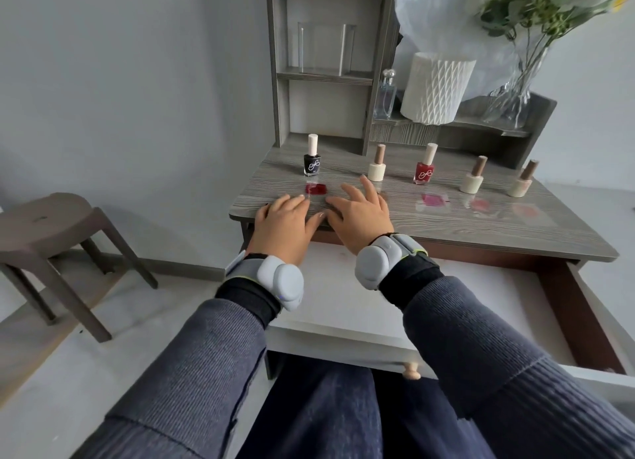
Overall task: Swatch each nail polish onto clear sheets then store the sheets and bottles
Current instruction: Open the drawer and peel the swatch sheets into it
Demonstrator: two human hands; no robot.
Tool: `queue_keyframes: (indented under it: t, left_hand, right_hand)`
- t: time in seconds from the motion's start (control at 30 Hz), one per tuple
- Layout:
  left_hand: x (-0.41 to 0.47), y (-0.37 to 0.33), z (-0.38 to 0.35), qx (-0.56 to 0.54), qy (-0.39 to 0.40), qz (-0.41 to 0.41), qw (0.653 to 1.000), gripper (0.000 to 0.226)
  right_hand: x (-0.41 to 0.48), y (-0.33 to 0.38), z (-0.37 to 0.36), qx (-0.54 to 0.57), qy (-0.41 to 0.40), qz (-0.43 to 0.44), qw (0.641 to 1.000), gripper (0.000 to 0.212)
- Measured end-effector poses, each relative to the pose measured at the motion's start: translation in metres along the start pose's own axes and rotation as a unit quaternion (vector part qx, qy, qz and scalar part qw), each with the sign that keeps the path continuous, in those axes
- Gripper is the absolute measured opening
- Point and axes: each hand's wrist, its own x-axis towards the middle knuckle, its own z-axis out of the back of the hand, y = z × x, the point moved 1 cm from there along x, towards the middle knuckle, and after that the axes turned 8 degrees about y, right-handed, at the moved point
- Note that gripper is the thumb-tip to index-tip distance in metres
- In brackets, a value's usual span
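Observation:
Several nail polish bottles stand in a row on the grey table (481,225): a dark one (312,163) at the left, a cream one (377,170), a red one (425,170), and two more cream ones (472,182) (520,185). In front of each lies a clear sheet with a swatch: dark red (316,189), magenta (433,200), pink (480,204), pale pink (525,211). My left hand (285,225) and my right hand (360,214) rest flat on the table's front left, fingers spread, at the sheet with the dark red swatch. Whether they grip it is unclear.
A white drawer (446,300) stands pulled open under the table, towards me. A shelf unit (326,73) at the back holds a clear acrylic holder (324,48). A perfume bottle (385,94), white ribbed vase (436,87) and glass vase (508,104) stand right. A brown stool (51,225) is left.

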Motion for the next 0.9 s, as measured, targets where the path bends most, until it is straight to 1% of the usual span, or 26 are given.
queue_keyframes:
  t: [0.1, 0.17, 0.27, 0.33, 0.43, 0.5, 0.53, 0.57, 0.63, 0.7, 0.77, 0.9]
  left_hand:
    - [-0.005, 0.001, 0.003, -0.015, -0.037, -0.015, 0.999, 0.042]
    - [-0.011, 0.000, 0.007, -0.031, -0.078, -0.031, 0.996, 0.032]
    - [-0.020, -0.001, 0.014, -0.018, -0.121, -0.052, 0.991, 0.013]
    - [-0.024, -0.001, 0.017, -0.014, -0.136, -0.059, 0.989, 0.013]
    - [-0.024, 0.002, 0.016, -0.022, -0.164, -0.072, 0.984, 0.021]
    - [-0.025, 0.004, 0.017, -0.036, -0.175, -0.072, 0.981, 0.021]
    - [-0.026, 0.005, 0.018, -0.044, -0.178, -0.072, 0.980, 0.021]
    - [-0.028, 0.004, 0.019, -0.049, -0.180, -0.075, 0.979, 0.021]
    - [-0.031, 0.006, 0.019, -0.052, -0.181, -0.083, 0.979, 0.021]
    - [-0.037, 0.007, 0.019, -0.055, -0.184, -0.087, 0.977, 0.021]
    - [-0.040, 0.008, 0.019, -0.055, -0.188, -0.088, 0.977, 0.021]
    - [-0.051, 0.010, 0.022, -0.062, -0.198, -0.112, 0.972, 0.020]
  right_hand:
    - [-0.005, -0.002, 0.001, 0.022, -0.019, 0.002, 1.000, 0.037]
    - [-0.009, -0.003, 0.003, 0.046, -0.035, 0.011, 0.998, 0.034]
    - [-0.019, -0.004, 0.006, 0.071, -0.092, 0.029, 0.993, 0.027]
    - [-0.026, -0.004, 0.009, 0.106, -0.129, 0.027, 0.986, 0.022]
    - [-0.036, -0.007, 0.011, 0.147, -0.118, -0.023, 0.982, 0.030]
    - [-0.042, -0.009, 0.011, 0.191, -0.071, -0.051, 0.978, 0.037]
    - [-0.044, -0.010, 0.010, 0.238, -0.041, -0.063, 0.968, 0.040]
    - [-0.047, -0.011, 0.010, 0.299, -0.016, -0.075, 0.951, 0.042]
    - [-0.049, -0.010, 0.010, 0.424, 0.023, -0.101, 0.900, 0.042]
    - [-0.051, -0.007, 0.011, 0.508, 0.042, -0.121, 0.852, 0.038]
    - [-0.052, -0.005, 0.010, 0.548, 0.056, -0.127, 0.825, 0.033]
    - [-0.055, 0.001, 0.005, 0.588, 0.068, -0.122, 0.797, 0.017]
